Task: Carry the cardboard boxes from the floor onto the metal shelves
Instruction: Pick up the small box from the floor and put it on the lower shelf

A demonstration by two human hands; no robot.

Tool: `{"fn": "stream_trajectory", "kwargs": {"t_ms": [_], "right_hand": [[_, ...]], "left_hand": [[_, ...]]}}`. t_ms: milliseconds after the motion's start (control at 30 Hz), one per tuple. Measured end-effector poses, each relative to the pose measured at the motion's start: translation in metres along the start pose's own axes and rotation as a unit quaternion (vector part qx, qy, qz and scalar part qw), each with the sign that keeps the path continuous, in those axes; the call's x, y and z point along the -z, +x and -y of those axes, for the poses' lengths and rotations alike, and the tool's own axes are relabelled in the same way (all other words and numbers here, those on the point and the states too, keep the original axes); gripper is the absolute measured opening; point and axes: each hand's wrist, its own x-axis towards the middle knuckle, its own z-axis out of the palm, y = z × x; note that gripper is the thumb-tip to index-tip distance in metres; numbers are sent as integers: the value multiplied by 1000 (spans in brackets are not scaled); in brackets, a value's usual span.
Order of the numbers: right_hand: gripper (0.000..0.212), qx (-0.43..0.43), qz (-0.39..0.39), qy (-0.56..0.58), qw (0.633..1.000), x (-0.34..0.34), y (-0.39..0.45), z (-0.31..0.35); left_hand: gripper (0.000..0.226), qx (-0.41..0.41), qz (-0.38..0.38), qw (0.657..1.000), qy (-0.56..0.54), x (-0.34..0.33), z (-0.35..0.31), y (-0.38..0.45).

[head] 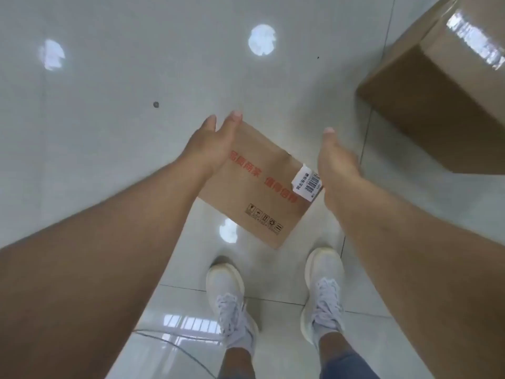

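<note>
A small flat cardboard box with red print and a white barcode label lies on the tiled floor just ahead of my white shoes. My left hand is open with straight fingers and rests against the box's left edge, covering its far left corner. My right hand is open beside the right edge, next to the label; whether it touches the box cannot be told. Both palms face inward with the box between them. A large taped cardboard box stands at the upper right. No metal shelf is in view.
The glossy grey tile floor reflects round ceiling lights and a window. My two feet stand close behind the small box. A thin cable crosses the floor at the lower left.
</note>
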Motion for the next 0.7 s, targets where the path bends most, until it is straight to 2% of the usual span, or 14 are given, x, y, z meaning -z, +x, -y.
{"fn": "stream_trajectory", "kwargs": {"t_ms": [67, 133, 167, 233, 300, 400, 433, 533, 700], "right_hand": [[63, -20, 60, 37, 997, 0, 1, -8], [44, -39, 118, 63, 990, 2, 2, -17], [42, -35, 132, 73, 988, 2, -5, -17], [45, -1, 104, 81, 991, 2, -12, -12], [42, 52, 49, 58, 996, 4, -8, -1], [11, 93, 42, 57, 993, 14, -9, 14], [8, 104, 40, 60, 992, 16, -8, 15], [12, 114, 48, 92, 988, 17, -12, 12], [22, 122, 48, 117, 984, 15, -18, 7]], "left_hand": [[102, 37, 22, 999, 0, -4, 3, 6], [107, 66, 27, 997, -5, -6, 9, 8], [106, 71, 18, 997, -4, -7, 12, 12], [108, 87, -11, 996, -12, -5, 12, 10], [94, 84, -36, 995, -47, 0, 11, 1], [25, 70, -56, 983, -157, 5, 15, -12], [18, 71, -59, 980, -177, 4, 20, -12], [29, 94, -75, 975, -187, -1, 29, -16], [19, 105, -93, 972, -190, -7, 33, -18]]}}
